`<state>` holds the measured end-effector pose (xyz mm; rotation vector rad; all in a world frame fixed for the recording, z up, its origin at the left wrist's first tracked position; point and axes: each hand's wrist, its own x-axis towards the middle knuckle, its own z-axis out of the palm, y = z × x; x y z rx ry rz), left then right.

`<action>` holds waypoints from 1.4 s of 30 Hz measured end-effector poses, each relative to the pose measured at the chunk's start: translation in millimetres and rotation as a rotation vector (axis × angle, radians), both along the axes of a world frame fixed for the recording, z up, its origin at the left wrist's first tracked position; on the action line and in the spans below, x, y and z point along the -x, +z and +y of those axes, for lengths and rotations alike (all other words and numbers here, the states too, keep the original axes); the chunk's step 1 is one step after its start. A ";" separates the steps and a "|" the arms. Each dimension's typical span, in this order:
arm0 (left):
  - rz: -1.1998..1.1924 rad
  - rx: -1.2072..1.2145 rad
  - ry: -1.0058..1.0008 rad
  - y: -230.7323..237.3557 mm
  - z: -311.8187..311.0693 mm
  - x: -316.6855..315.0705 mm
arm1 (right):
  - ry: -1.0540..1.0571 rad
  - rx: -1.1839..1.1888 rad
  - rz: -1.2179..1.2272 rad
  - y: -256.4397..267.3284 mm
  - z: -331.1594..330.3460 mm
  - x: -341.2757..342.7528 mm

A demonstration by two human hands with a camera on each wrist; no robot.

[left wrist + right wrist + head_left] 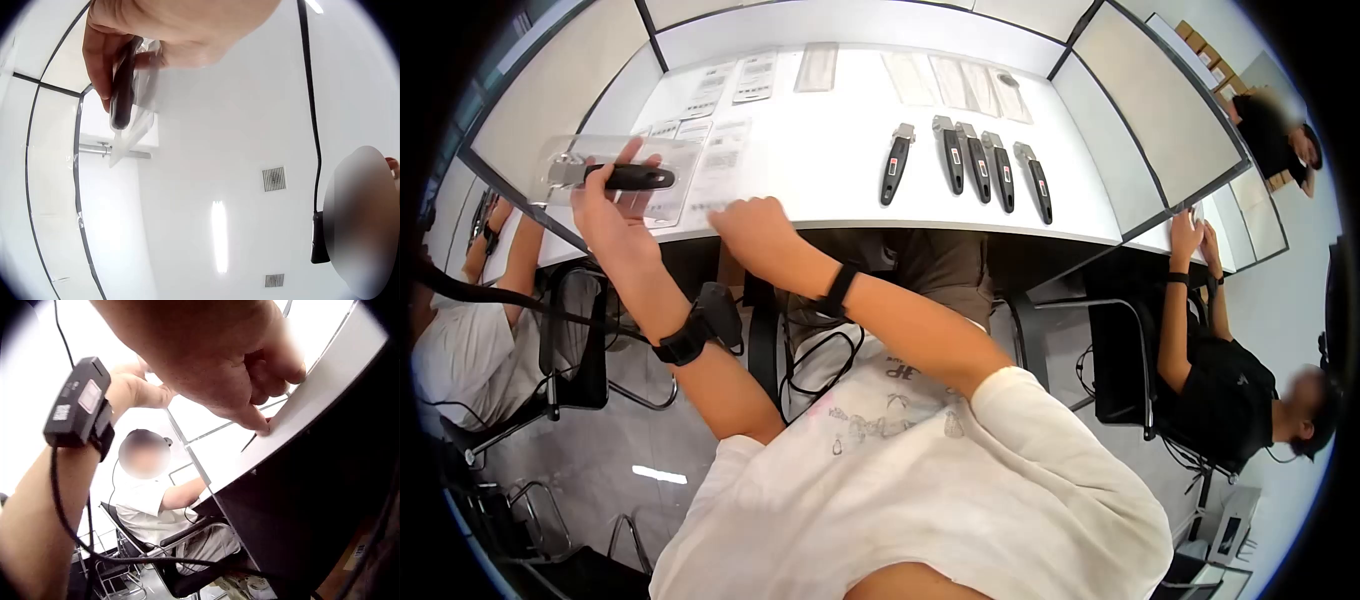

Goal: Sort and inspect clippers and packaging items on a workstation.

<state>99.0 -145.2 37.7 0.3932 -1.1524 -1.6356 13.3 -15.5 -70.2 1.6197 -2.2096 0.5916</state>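
Note:
My left hand (615,215) is raised over the table's left side, palm up. It holds a clear plastic blister shell (685,165) with a black-handled tool (630,177) in it. The tool's metal head points left. In the left wrist view, thumb and fingers close round the dark handle (123,94). My right hand (758,238) is at the front table edge, fingers curled. Its thumb and fingertip pinch the near corner of a white printed card (722,160); a thin dark edge (249,442) shows at the fingertips in the right wrist view.
Several like tools (975,160) lie in a row on the white table (820,180), one set apart (897,165). Printed cards (755,77) lie at the back left, clear shells (965,85) at the back right. Partitions (850,30) enclose the table. People sit on both sides.

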 end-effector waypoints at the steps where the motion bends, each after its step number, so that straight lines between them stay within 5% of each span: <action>1: 0.009 -0.002 -0.023 1.1 2.9 0.9 | 0.006 0.001 0.002 2.7 12.6 2.3; 3: -0.020 -0.020 -0.029 3.5 10.1 3.5 | 0.034 -0.050 -0.042 8.4 42.7 6.8; 10: -0.132 0.102 -0.234 10.3 38.3 18.7 | -0.077 0.667 -0.203 49.4 142.6 30.7; 15: -0.435 0.340 -0.590 11.1 76.3 38.3 | -0.248 0.855 -0.367 99.6 228.0 50.7; 20: -0.482 0.472 -0.936 6.0 124.6 54.0 | -0.302 1.079 -0.359 124.1 284.5 70.2; 23: -0.539 0.755 -1.044 13.2 132.8 47.1 | -0.335 1.139 -0.179 132.8 311.7 62.0; 27: -0.580 0.831 -1.091 20.1 130.1 34.4 | -0.195 1.271 -0.149 137.4 341.4 67.7; 32: -0.668 0.798 -1.161 20.4 122.2 24.1 | 0.098 1.187 -0.386 137.2 359.9 73.4; 42: -0.603 0.868 -1.125 25.0 119.2 10.1 | -0.011 0.984 -0.360 131.8 350.2 73.3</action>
